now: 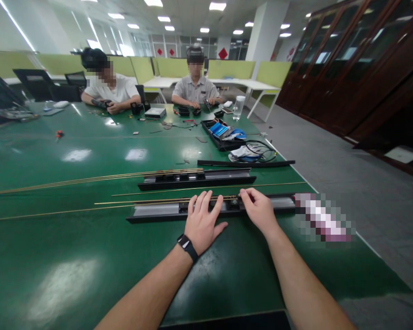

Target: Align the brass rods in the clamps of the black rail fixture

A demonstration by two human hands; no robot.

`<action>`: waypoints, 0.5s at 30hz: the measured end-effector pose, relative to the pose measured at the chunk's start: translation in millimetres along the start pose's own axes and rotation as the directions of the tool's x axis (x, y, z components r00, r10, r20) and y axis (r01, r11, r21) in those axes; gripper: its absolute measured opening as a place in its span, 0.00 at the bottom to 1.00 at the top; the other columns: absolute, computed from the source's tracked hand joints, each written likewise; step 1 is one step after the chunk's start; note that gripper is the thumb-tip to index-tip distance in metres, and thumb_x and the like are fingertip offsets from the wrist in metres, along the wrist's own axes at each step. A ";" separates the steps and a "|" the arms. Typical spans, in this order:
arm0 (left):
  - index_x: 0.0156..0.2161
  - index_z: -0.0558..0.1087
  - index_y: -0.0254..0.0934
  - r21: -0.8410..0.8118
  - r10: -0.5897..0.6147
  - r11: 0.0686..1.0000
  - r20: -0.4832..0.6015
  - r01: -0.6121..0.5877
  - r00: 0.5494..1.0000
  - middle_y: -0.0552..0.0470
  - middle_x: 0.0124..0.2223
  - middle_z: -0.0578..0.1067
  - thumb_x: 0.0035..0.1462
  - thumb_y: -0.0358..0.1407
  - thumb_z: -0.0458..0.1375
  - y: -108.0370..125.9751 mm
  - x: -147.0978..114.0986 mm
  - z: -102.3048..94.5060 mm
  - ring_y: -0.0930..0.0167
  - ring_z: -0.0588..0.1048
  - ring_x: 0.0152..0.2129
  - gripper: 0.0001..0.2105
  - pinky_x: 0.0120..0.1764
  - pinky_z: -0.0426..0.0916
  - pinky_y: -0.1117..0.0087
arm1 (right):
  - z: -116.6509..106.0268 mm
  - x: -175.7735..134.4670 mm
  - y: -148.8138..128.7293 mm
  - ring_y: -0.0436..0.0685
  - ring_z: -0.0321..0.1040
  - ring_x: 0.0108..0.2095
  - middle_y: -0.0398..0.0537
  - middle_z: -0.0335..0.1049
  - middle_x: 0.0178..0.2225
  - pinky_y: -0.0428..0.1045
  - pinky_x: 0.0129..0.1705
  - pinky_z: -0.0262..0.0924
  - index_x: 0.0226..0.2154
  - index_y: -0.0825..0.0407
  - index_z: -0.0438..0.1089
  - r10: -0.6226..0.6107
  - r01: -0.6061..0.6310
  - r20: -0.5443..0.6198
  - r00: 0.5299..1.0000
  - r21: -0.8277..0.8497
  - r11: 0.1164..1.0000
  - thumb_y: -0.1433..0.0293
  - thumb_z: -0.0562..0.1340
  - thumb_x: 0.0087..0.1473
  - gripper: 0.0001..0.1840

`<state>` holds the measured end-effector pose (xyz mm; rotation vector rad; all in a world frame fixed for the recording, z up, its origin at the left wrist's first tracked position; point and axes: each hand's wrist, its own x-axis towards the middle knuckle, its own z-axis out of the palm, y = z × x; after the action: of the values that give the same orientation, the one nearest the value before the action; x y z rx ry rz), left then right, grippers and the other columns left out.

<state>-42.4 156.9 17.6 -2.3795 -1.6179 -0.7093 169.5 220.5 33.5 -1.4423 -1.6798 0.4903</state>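
Observation:
A long black channel with a grey inner face lies across the green table before me. Dark blocks sit inside it, one dark block showing between my hands. Thin brass-coloured rods run along the channel and stick out past its left end. My left hand lies over the channel and rods, fingers spread, with a black watch on the wrist. At the rods' right end my right hand is closed, thumb and forefinger pinched together. What sits in that pinch is too small to make out.
A second black channel with rods lies behind, then a black strip. Farther back are a black tray of blue items, gloves and a cable. A blurred pinkish object is at right. Two people sit across the table.

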 end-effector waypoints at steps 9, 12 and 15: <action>0.70 0.62 0.46 -0.004 -0.024 1.000 0.012 0.024 1.000 0.37 0.68 0.65 0.61 0.51 0.62 3.3 2.1 3.3 0.52 0.61 0.68 0.35 0.68 0.54 0.44 | 0.9 -5.3 -4.0 0.54 0.69 0.29 0.45 0.74 0.28 0.49 0.35 0.60 0.32 0.49 0.73 -0.007 0.007 0.020 1.000 -0.028 1.000 0.52 0.58 0.65 0.20; 0.71 0.61 0.46 0.005 -0.020 1.000 0.015 0.020 1.000 0.36 0.69 0.65 0.61 0.53 0.62 4.4 2.0 4.6 0.50 0.59 0.69 0.36 0.67 0.54 0.43 | 2.4 -6.4 -3.7 0.53 0.67 0.27 0.44 0.72 0.27 0.49 0.34 0.59 0.30 0.49 0.71 -0.037 0.038 0.019 0.999 -0.061 0.997 0.54 0.58 0.65 0.19; 0.71 0.61 0.46 0.013 -0.026 1.000 0.020 0.025 0.999 0.37 0.69 0.65 0.61 0.53 0.62 4.7 1.6 5.1 0.50 0.58 0.70 0.36 0.67 0.54 0.42 | 4.5 -6.8 -2.2 0.53 0.66 0.27 0.43 0.70 0.26 0.49 0.33 0.58 0.30 0.49 0.69 -0.080 0.082 0.023 0.997 -0.103 0.991 0.56 0.58 0.66 0.18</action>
<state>-36.2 158.5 14.6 -2.3688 -1.6585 -0.6800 164.4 214.6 30.3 -1.4404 -1.7944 0.3782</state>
